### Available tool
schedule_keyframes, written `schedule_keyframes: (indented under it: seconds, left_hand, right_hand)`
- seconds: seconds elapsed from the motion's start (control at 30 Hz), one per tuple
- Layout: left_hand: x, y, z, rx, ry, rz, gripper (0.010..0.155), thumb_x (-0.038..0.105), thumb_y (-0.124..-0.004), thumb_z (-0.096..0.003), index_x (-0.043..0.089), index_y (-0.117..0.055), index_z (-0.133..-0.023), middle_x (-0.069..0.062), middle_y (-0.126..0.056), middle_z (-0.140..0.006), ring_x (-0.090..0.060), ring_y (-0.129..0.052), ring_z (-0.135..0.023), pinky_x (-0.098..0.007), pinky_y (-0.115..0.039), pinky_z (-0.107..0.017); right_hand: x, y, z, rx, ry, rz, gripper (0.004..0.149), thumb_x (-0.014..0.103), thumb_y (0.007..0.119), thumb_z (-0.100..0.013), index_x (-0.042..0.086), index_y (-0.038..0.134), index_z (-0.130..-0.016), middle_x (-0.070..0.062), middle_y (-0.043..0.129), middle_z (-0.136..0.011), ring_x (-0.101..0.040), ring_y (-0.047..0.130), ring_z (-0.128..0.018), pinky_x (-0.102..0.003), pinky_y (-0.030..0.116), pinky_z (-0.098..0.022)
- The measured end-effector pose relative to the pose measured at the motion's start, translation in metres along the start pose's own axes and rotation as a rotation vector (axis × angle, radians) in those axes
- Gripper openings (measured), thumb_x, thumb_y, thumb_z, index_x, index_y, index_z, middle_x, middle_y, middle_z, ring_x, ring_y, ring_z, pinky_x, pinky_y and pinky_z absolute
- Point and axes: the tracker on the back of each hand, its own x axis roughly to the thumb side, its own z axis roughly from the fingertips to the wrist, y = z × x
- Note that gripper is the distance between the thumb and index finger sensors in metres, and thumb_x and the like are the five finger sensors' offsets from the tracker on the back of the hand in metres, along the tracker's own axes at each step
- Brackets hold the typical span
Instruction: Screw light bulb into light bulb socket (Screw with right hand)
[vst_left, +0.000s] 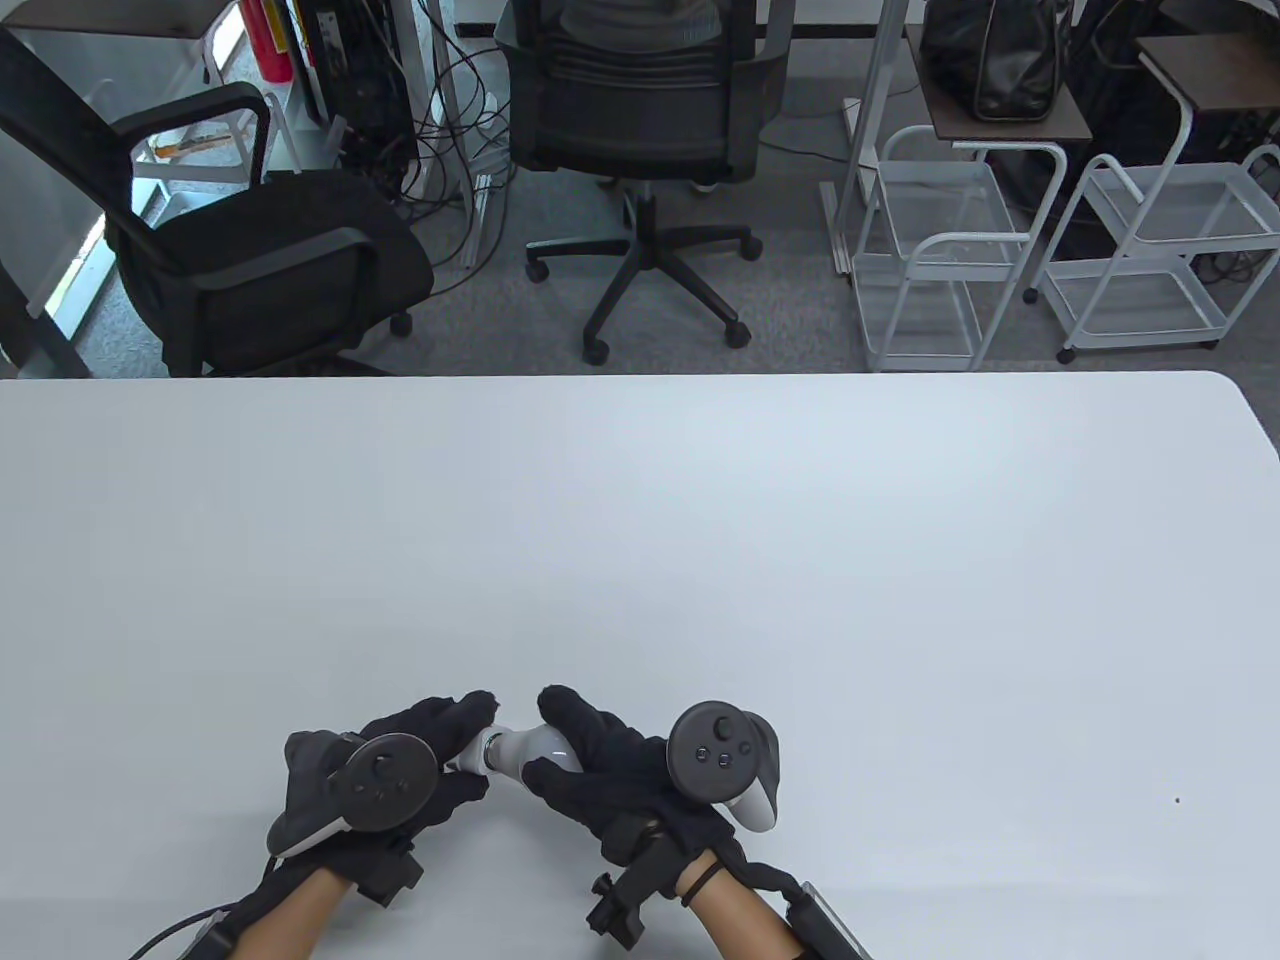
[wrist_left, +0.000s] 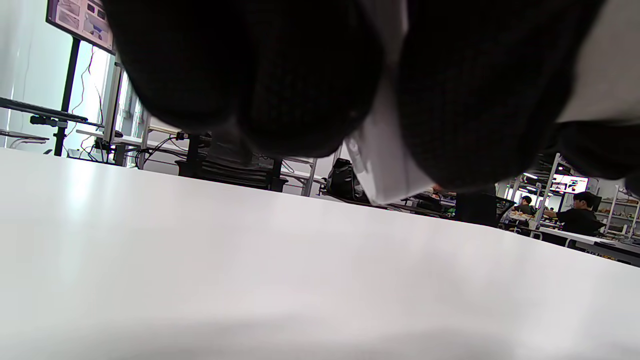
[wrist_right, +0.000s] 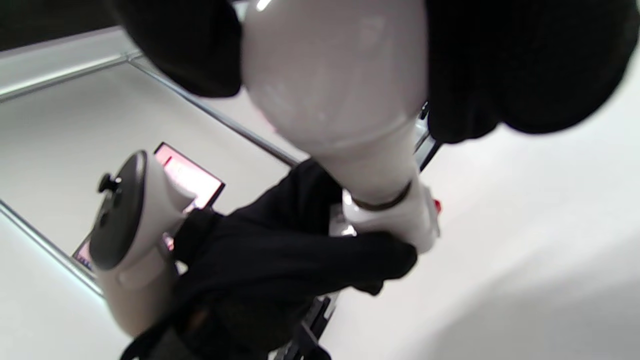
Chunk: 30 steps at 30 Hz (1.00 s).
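A white light bulb (vst_left: 535, 748) lies sideways between my two hands near the table's front edge, its base seated in a white socket (vst_left: 470, 752). My right hand (vst_left: 590, 760) grips the bulb's globe; in the right wrist view the globe (wrist_right: 335, 75) fills the top between my gloved fingers (wrist_right: 520, 65). My left hand (vst_left: 420, 760) holds the socket, which shows in the right wrist view (wrist_right: 400, 220) and as a white piece between my fingers in the left wrist view (wrist_left: 385, 160). Most of the socket is hidden by the left glove.
The white table (vst_left: 700, 560) stretches far beyond my hands. Behind its far edge stand two black office chairs (vst_left: 640, 120) and white wire carts (vst_left: 950, 250).
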Motion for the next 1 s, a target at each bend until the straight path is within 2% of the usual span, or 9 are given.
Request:
schedule_keyframes:
  seconds: [0.13, 0.3, 0.37, 0.43, 0.5, 0.57, 0.6, 0.67, 1.0]
  left_hand:
    - [0.0, 0.0, 0.001, 0.012, -0.001, -0.027, 0.067, 0.042, -0.099, -0.0387, 0.021, -0.077, -0.099, -0.014, -0.094, -0.081, -0.005, -0.097, -0.04, -0.041, -0.085, -0.053]
    - [0.007, 0.001, 0.002, 0.04, -0.016, -0.1, 0.067, 0.043, -0.099, -0.0384, 0.019, -0.079, -0.098, -0.016, -0.095, -0.079, -0.005, -0.097, -0.039, -0.041, -0.085, -0.052]
    - [0.007, 0.0, 0.001, 0.018, -0.016, -0.078, 0.067, 0.043, -0.099, -0.0388, 0.018, -0.079, -0.098, -0.016, -0.095, -0.079, -0.006, -0.098, -0.04, -0.042, -0.085, -0.052]
    - [0.005, -0.001, 0.0, -0.008, -0.015, -0.05, 0.067, 0.043, -0.099, -0.0391, 0.018, -0.078, -0.098, -0.016, -0.094, -0.079, -0.007, -0.098, -0.041, -0.043, -0.084, -0.053]
    - [0.003, 0.0, -0.001, -0.023, -0.015, -0.026, 0.067, 0.043, -0.099, -0.0392, 0.018, -0.078, -0.098, -0.016, -0.094, -0.08, -0.007, -0.098, -0.042, -0.043, -0.083, -0.053]
    - [0.003, -0.001, -0.001, -0.049, -0.025, 0.005, 0.067, 0.042, -0.099, -0.0392, 0.018, -0.078, -0.098, -0.017, -0.094, -0.08, -0.008, -0.098, -0.043, -0.044, -0.083, -0.054]
    - [0.003, -0.001, -0.001, -0.048, -0.025, 0.005, 0.067, 0.04, -0.099, -0.0394, 0.017, -0.077, -0.099, -0.018, -0.093, -0.08, -0.009, -0.098, -0.044, -0.045, -0.082, -0.054]
    - [0.005, -0.001, -0.001, -0.039, -0.028, -0.021, 0.067, 0.04, -0.099, -0.0396, 0.018, -0.077, -0.099, -0.017, -0.093, -0.081, -0.009, -0.098, -0.044, -0.045, -0.082, -0.054]
    - [0.012, 0.001, 0.003, 0.069, -0.03, -0.166, 0.069, 0.045, -0.099, -0.0367, 0.019, -0.08, -0.098, -0.017, -0.095, -0.079, -0.009, -0.098, -0.042, -0.045, -0.083, -0.053]
  right_hand:
    - [-0.004, 0.002, 0.0, -0.029, 0.035, -0.024, 0.064, 0.03, 0.074, -0.056, -0.011, 0.052, -0.099, -0.054, 0.065, -0.073, -0.05, 0.089, -0.049, -0.053, 0.082, -0.028]
    - [-0.018, -0.001, 0.0, -0.056, 0.118, -0.183, 0.064, 0.029, 0.073, -0.057, -0.013, 0.05, -0.099, -0.055, 0.063, -0.071, -0.051, 0.088, -0.048, -0.053, 0.082, -0.027]
    - [-0.018, -0.002, 0.001, -0.057, 0.107, -0.137, 0.063, 0.031, 0.073, -0.057, -0.012, 0.051, -0.098, -0.054, 0.065, -0.071, -0.049, 0.089, -0.047, -0.05, 0.083, -0.026]
    - [-0.017, -0.003, 0.0, -0.023, 0.09, -0.091, 0.064, 0.034, 0.072, -0.058, -0.01, 0.05, -0.099, -0.051, 0.067, -0.072, -0.047, 0.09, -0.046, -0.048, 0.083, -0.025]
    - [-0.013, -0.003, -0.002, 0.037, 0.056, -0.061, 0.062, 0.033, 0.072, -0.058, -0.003, 0.048, -0.103, -0.051, 0.064, -0.076, -0.051, 0.087, -0.05, -0.053, 0.08, -0.028]
    - [-0.009, 0.0, -0.006, 0.222, 0.006, 0.042, 0.066, 0.033, 0.075, -0.058, 0.007, 0.037, -0.106, -0.048, 0.045, -0.091, -0.066, 0.066, -0.068, -0.064, 0.069, -0.037]
    - [-0.007, 0.0, -0.006, 0.245, -0.011, 0.117, 0.067, 0.034, 0.076, -0.058, 0.007, 0.037, -0.106, -0.046, 0.047, -0.091, -0.062, 0.071, -0.068, -0.061, 0.072, -0.037]
    - [-0.003, -0.001, -0.005, 0.144, -0.063, 0.194, 0.066, 0.036, 0.079, -0.054, 0.003, 0.047, -0.102, -0.045, 0.063, -0.083, -0.046, 0.087, -0.059, -0.049, 0.082, -0.035]
    - [-0.016, 0.005, -0.005, 0.044, 0.053, -0.047, 0.066, 0.032, 0.078, -0.054, -0.005, 0.046, -0.099, -0.05, 0.064, -0.073, -0.044, 0.088, -0.05, -0.046, 0.083, -0.029]
